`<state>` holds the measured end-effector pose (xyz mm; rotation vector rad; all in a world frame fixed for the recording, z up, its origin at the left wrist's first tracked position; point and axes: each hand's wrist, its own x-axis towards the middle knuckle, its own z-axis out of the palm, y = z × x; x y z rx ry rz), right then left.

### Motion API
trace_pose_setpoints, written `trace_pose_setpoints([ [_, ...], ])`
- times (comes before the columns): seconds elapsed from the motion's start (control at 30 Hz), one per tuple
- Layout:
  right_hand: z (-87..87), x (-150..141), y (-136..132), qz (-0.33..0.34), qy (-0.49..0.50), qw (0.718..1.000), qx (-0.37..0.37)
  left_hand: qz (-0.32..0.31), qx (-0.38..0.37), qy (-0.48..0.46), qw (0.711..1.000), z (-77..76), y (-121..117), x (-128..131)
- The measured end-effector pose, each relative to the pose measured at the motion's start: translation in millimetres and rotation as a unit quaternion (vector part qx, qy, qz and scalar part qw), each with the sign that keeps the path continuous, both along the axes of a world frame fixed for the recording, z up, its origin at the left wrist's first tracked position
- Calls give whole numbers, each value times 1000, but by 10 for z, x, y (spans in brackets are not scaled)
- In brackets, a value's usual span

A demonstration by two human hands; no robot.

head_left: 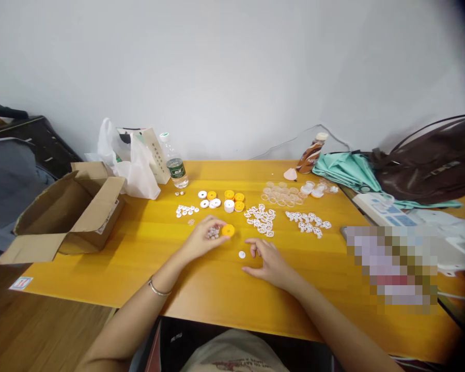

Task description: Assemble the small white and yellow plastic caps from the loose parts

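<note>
Between the thumb and fingers of my left hand is a yellow round cap, held just above the table. Small clear-white pieces lie right behind those fingers. My right hand hovers with thumb and index finger apart and nothing between them. Near its fingertips a small white disc rests on the wood. Farther back stand yellow caps and white caps, some stacked. White openwork pieces are heaped to the right of them, and small white knobs sit to the left.
Clear plastic rings and more white pieces spread across the right side. An open cardboard box stands at left, beside a white plastic bag and a water bottle. A brown drink bottle leans at back right, near a dark bag.
</note>
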<state>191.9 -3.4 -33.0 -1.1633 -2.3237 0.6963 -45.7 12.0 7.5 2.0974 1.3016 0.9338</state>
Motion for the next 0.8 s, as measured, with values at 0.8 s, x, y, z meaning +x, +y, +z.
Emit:
trace_pose_setpoints([
  [0.8,33,18,-3,21,1,1000,-7,256,-4,310,916,21,756,-292],
])
